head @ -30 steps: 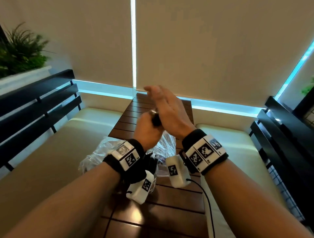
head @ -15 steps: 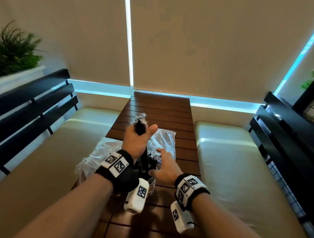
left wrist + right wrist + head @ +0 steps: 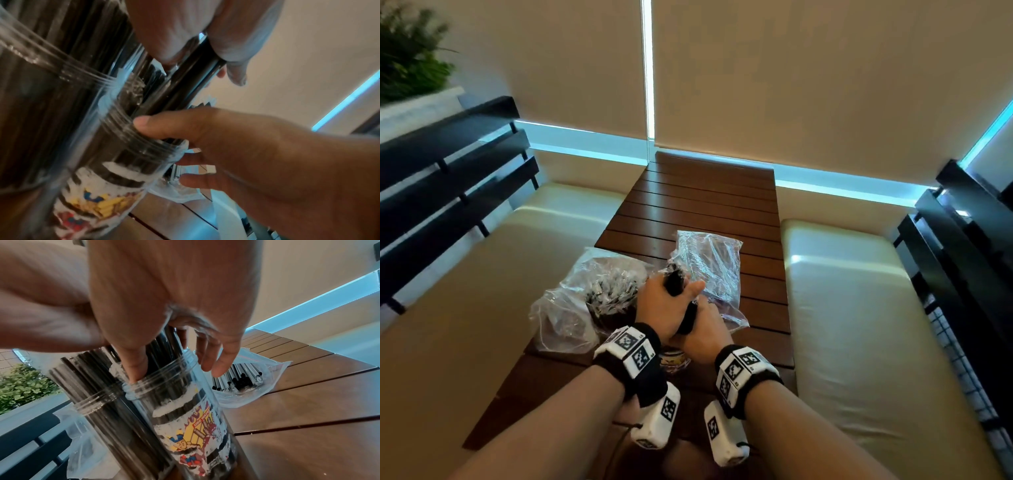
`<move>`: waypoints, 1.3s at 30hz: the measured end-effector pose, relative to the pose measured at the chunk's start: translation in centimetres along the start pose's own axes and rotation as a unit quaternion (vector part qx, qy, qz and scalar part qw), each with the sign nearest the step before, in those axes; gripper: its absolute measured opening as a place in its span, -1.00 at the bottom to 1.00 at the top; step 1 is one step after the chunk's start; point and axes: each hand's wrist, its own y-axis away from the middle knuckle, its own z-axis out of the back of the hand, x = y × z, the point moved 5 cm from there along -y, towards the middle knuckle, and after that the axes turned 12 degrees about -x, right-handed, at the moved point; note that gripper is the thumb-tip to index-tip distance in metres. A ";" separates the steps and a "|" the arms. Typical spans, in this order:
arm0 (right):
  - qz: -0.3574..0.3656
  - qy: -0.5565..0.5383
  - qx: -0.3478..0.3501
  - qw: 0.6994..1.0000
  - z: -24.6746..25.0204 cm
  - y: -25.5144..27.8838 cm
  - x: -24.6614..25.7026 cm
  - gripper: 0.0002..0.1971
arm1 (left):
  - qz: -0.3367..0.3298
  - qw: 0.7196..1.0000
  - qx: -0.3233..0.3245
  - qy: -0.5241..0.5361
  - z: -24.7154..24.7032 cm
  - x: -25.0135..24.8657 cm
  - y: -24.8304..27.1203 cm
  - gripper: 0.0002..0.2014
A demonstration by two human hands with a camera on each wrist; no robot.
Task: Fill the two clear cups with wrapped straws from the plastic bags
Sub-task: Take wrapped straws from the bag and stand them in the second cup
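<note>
While the left hand [image 3: 661,305] stays out of it in no way, its fingers are curled tight around a bundle of black wrapped straws [image 3: 675,285], whose lower ends reach into the printed clear cup [image 3: 186,415]. The right hand [image 3: 703,329] sits at four o'clock of the left, thumb [image 3: 136,366] pressed against the cup's threaded rim [image 3: 164,369] and the other fingers [image 3: 216,360] loosely spread just past it; whether they truly grip the cup I cannot tell. A second clear cup [image 3: 115,420], packed with dark straws, stands touching the printed one at its nine o'clock in the right wrist view. Both cups stand on the slatted wooden table [image 3: 705,205], mostly hidden under the wrists in the head view. One plastic bag [image 3: 592,294] of straws lies at ten o'clock of the hands; another plastic bag [image 3: 714,270] lies at one o'clock, its open mouth showing straw ends [image 3: 238,379] near the printed cup. Cream cushions [image 3: 859,325] flank the table.
</note>
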 end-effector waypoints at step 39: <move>-0.007 -0.042 0.070 0.997 1.1 1.2 -1.4 -0.21 | -0.297 0.813 0.217 -0.452 -3.2 1.8 0.8 -0.44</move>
